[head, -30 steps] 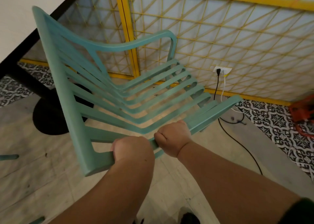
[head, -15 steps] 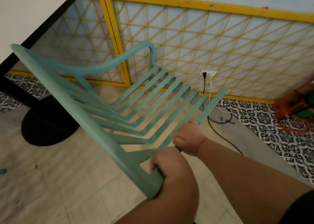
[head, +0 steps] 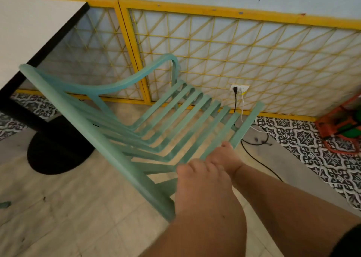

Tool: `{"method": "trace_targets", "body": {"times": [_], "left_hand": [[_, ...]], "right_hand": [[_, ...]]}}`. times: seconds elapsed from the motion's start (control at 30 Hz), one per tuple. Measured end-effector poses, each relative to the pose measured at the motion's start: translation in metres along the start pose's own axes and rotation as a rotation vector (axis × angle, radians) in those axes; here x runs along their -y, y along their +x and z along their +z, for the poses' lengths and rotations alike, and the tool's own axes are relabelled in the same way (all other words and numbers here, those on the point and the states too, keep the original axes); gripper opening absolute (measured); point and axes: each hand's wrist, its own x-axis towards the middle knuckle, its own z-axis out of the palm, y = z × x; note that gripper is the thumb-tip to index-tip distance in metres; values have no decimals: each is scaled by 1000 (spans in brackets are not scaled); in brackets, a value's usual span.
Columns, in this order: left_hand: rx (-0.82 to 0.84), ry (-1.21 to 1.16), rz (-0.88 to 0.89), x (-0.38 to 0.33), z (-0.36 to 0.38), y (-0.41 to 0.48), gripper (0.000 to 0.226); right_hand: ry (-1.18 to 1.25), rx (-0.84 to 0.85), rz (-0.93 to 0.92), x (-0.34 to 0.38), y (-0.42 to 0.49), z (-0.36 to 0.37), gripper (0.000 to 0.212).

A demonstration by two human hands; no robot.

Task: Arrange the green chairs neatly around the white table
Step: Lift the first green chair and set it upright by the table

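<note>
Green chair [head: 97, 141] has swung lower and clockwise since 0.5 s ago; left hand [head: 203, 182] slid up beside right hand [head: 227, 159], overlapping it. Both hands' fingers [head: 193, 166] curl round the chair's near side rail, blurred. Chair sits tilted, next to white worktop [head: 29, 32] corner, near its black pedestal base [head: 56, 153], seat towards yellow lattice panel [head: 254, 61]
</note>
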Motion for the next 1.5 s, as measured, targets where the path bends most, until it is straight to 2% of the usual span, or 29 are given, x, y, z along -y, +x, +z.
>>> {"method": "trace_targets", "body": {"times": [0.1, 0.13, 0.27, 0.33, 0.4, 0.57, 0.63, 0.7, 0.73, 0.77, 0.83, 0.93, 0.97, 1.03, 1.13, 1.27, 1.5], "left_hand": [[-248, -99, 96, 69, -38, -19, 57], [-329, -122, 122, 97, -47, -23, 60], [-338, -165, 95, 180, -37, -19, 71], [-327, -115, 94, 187, -19, -14, 64], [-405, -50, 119, 182, -1, -9, 57], [-508, -75, 96, 185, 10, -1, 45], [-532, -70, 104, 186, 13, 2, 41], [-538, -51, 100, 185, 15, 3, 41], [-536, -36, 96, 186, 16, 3, 42], [-554, -15, 102, 187, 16, 5, 42], [-565, 13, 113, 187, 15, 6, 43], [-590, 30, 136, 187, 16, 6, 44], [-588, 28, 148, 187, 16, 6, 44], [-595, 30, 166, 187, 17, 5, 43], [-620, 11, 192, 187, 17, 3, 42], [-643, 7, 173, 186, 17, 4, 43], [-663, 8, 119, 173, 14, -2, 42]], "right_hand": [[59, -69, 29, -2, 1, 11, 58], [120, -100, 37, -5, 0, 14, 59], [289, -240, -40, -8, -2, 16, 45], [321, -171, -9, -11, 0, 15, 45], [317, -136, 10, -10, 1, 11, 46], [312, -101, 23, -8, 2, 3, 52], [296, -76, 3, -10, -1, -4, 47], [261, -32, -31, -7, -5, -10, 31], [331, 63, 3, -4, -6, -18, 20], [369, 66, 23, 1, -8, -26, 15], [629, 66, 110, 10, -15, -53, 29], [1058, -127, 158, 35, -40, -77, 29], [1129, -187, 119, 51, -51, -79, 28], [1112, -391, -22, 87, -71, -60, 26], [1312, -580, 82, 109, -72, -35, 29], [1402, -607, 148, 107, -67, -43, 31], [1368, -632, 98, 96, -67, -26, 43]]}}
